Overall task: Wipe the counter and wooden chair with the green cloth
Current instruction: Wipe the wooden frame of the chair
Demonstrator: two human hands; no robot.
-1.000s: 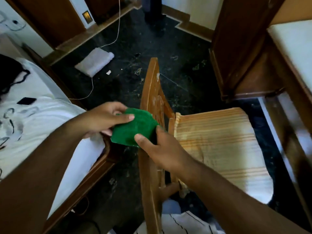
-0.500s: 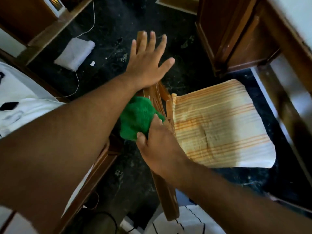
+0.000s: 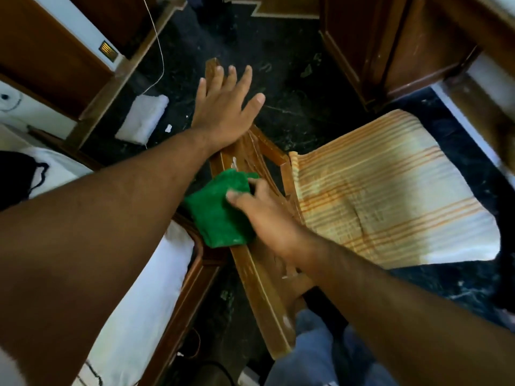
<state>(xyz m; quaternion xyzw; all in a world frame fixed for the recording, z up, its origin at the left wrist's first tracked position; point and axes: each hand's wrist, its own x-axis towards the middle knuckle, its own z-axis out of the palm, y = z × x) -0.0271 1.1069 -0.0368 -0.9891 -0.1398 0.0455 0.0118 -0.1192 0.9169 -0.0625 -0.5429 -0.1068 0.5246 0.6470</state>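
The wooden chair (image 3: 259, 277) stands below me, seen from above, its top rail running from upper centre down to the bottom middle. A striped orange and cream cushion (image 3: 381, 196) covers the seat. My right hand (image 3: 267, 215) presses the bunched green cloth (image 3: 220, 210) against the middle of the top rail. My left hand (image 3: 225, 107) lies flat with fingers spread on the rail's far end, holding nothing. The counter (image 3: 490, 79) shows only as a pale blurred edge at the right.
A bed with white bedding (image 3: 131, 296) and a wooden frame sits close on the left. A folded white cloth (image 3: 143, 118) and a thin cable lie on the dark floor. A wooden cabinet (image 3: 390, 45) stands at the upper right. My jeans-covered knees (image 3: 315, 355) are under the chair back.
My left hand let go of the green cloth and moved up onto the chair's top rail, fingers spread. My right hand kept the cloth and pressed it onto the rail.
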